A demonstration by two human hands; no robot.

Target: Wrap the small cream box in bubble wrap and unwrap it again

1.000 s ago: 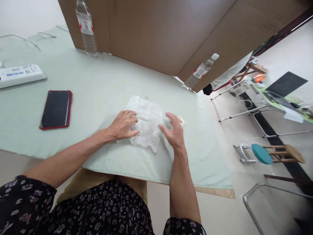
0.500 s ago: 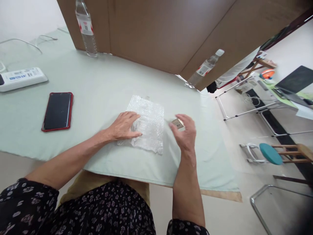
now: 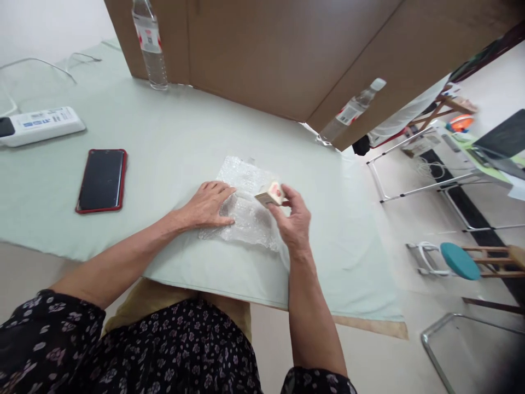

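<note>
Left hand (image 3: pixel 205 207) flat on the wrap's (image 3: pixel 250 221) left side, fingers loosely spread; wrap lies on the near-middle surface (image 3: pixel 348 235). Right hand (image 3: pixel 295 221) has the box (image 3: pixel 271 193) pinched between thumb and fingers, over the wrap's right part; can't tell if touching. Wrap looks light, floppy, slick, bubbles poppable: take it by the edges. Box looks light, stiff, probably dentable: grip opposite sides, gently. Phone (image 3: pixel 101 180) left; bottles (image 3: pixel 155 63) far.

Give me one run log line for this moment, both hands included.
left hand: on bubble wrap | right hand: holding small box over bubble wrap | phone: lying on tablecloth
</note>
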